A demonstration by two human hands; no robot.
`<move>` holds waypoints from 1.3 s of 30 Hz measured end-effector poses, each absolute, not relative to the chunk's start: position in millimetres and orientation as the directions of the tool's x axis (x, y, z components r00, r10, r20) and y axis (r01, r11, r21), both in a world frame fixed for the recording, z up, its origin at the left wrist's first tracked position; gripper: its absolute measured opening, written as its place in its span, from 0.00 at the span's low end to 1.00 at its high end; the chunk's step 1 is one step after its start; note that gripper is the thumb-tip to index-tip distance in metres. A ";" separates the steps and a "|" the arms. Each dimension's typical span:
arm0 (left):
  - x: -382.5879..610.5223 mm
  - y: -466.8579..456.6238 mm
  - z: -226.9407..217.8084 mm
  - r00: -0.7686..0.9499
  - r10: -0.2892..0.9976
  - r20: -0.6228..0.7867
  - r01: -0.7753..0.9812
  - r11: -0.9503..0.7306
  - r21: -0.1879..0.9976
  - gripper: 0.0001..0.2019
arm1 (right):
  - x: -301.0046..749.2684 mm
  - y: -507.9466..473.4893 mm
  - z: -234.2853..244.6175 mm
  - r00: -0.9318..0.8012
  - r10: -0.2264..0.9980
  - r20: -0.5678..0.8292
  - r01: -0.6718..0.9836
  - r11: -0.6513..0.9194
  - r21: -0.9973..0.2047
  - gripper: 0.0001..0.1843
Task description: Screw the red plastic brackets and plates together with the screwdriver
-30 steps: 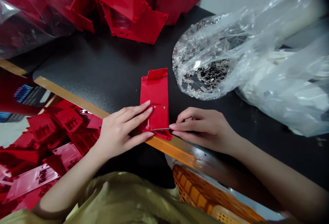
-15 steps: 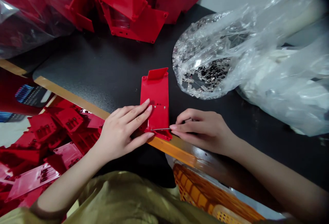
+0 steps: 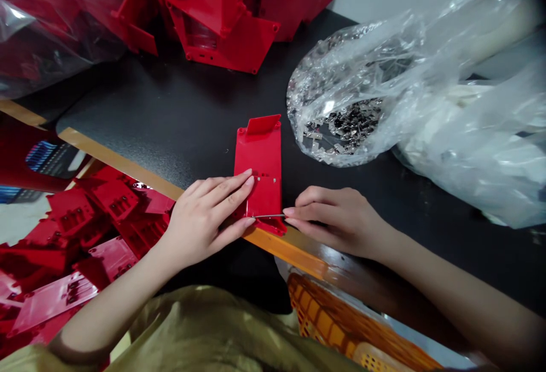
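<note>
A red plastic panel [image 3: 259, 153] with an upright flap at its far end lies on the black table, its near end by the wooden edge. My left hand [image 3: 209, 213] grips it from the left, fingers laid over its surface and thumb near its lower end. Between the thumb and fingers of my right hand [image 3: 336, 218] a thin metal rod [image 3: 268, 215] is pinched. The rod lies across the panel's near part, its tip close to my left thumb. Whether the tip sits in a hole is too small to tell.
An open clear plastic bag [image 3: 307, 133] of small metal pieces [image 3: 354, 124] lies at the right. Red plastic parts [image 3: 230, 42] are piled at the back, with more red parts [image 3: 77, 213] below left. An orange basket [image 3: 319, 315] stands under the wooden edge [image 3: 290, 252].
The panel and both hands sit very slightly lower and to the right in the picture. The rod looks a little more level. Both hands keep their holds.
</note>
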State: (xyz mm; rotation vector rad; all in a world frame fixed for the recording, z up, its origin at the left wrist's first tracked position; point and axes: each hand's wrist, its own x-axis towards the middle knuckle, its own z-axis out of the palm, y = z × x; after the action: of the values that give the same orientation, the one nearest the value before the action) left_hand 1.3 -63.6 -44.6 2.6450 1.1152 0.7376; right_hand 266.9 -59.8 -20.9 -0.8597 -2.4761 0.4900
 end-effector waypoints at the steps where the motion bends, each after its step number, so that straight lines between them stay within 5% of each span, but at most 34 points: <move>1: 1.3 -63.8 -44.5 0.601 0.708 0.370 0.621 -0.706 0.341 0.23 | 266.9 -60.7 -23.1 -0.697 0.640 0.323 0.477 0.751 -0.456 0.04; 8: 2.4 -65.5 -47.7 0.613 0.694 0.377 0.631 -0.718 0.295 0.24 | 266.4 -67.1 -25.2 -0.714 0.606 0.351 0.503 0.793 -0.345 0.04; 14: 2.9 -64.8 -40.4 0.589 0.737 0.333 0.608 -0.675 0.418 0.21 | 260.5 -73.2 -23.3 -0.620 0.729 0.291 0.505 0.654 -0.563 0.02; 20: 5.0 -58.9 -22.9 0.554 0.805 0.213 0.579 -0.556 0.596 0.19 | 252.8 -71.2 -12.3 -0.472 0.877 -0.092 0.488 0.173 -0.855 0.08; 25: 8.1 -44.2 -6.6 0.589 0.808 0.011 0.554 -0.414 0.722 0.21 | 249.2 -62.9 -3.8 -0.389 0.828 -0.403 0.451 -0.210 -0.867 0.10; 30: 12.8 -25.1 -5.5 0.636 0.764 -0.113 0.579 -0.375 0.724 0.19 | 246.0 -51.1 1.3 -0.399 0.695 -0.599 0.371 -0.475 -0.798 0.13; 35: 13.8 -16.3 -14.5 0.626 0.775 -0.088 0.587 -0.394 0.707 0.20 | 244.6 -46.4 2.0 -0.387 0.660 -0.643 0.400 -0.508 -0.763 0.18; 39: 5.8 -15.0 -5.3 0.661 0.741 -0.119 0.556 -0.378 0.740 0.20 | 255.3 -48.7 1.9 -0.445 0.703 -0.555 0.408 -0.392 -0.824 0.18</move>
State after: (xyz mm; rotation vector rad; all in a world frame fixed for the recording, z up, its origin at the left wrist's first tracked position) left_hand 5.8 -15.0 -5.3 2.0843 1.0011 0.2972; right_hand 255.3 -48.7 1.9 -1.5105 -1.5840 1.9273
